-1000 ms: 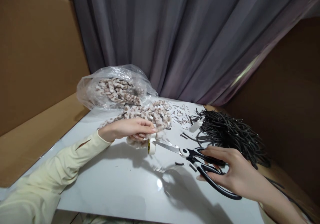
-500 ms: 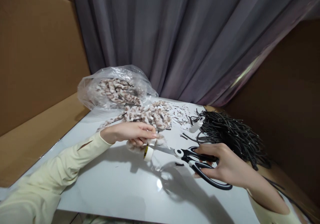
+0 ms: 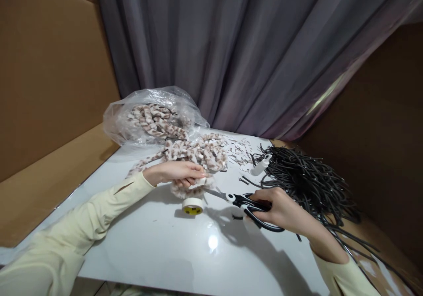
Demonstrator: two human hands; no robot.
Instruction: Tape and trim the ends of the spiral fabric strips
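My left hand (image 3: 183, 172) pinches a brown-and-white fluffy fabric strip (image 3: 183, 191), with a bit of white tape by the fingertips. In my right hand (image 3: 272, 205) are black-and-white scissors (image 3: 238, 200), fingers through the handle loops. Their blades point left and reach the fluffy strip just under my left fingers; the tips are partly hidden there. A roll of white tape (image 3: 192, 206) with a yellow core label lies on the table just below my left hand.
Behind my left hand lies a heap of fluffy strips (image 3: 211, 152), with more in a clear plastic bag (image 3: 115, 121). Small scraps (image 3: 241, 148), a white squeeze bottle (image 3: 261, 165) and a pile of black cords (image 3: 307, 181) are on the right. Cardboard walls (image 3: 49, 66) flank the white table (image 3: 148, 247).
The tape roll, which hung by my left fingers, now rests on the table. My right hand and the scissors have shifted left and slightly up, towards the strip.
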